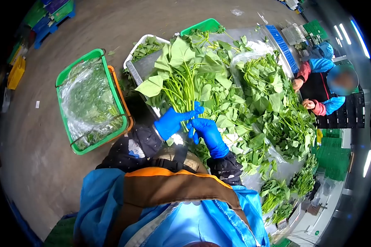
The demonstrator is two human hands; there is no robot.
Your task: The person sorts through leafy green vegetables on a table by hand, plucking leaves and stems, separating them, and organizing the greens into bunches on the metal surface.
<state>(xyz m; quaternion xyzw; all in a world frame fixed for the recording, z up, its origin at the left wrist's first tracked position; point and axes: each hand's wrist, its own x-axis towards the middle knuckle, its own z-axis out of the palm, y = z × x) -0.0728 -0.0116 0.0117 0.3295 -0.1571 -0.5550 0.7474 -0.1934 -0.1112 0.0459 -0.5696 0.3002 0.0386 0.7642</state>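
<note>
A bunch of leafy greens with long pale stems and broad leaves stands upright before my chest. My left hand, in a blue glove, is wrapped round its stems from the left. Lower down, my right hand, also blue-gloved, closes its fingers on the stem ends. The two hands nearly touch. Right behind them a big heap of loose greens covers the metal table, part of it lying on clear plastic.
To the left, a green crate with plastic-wrapped greens sits over an orange crate. A white crate and a green basket stand at the table's far edge. Across the table, a co-worker's hands reach the heap. Bundled greens lie lower right.
</note>
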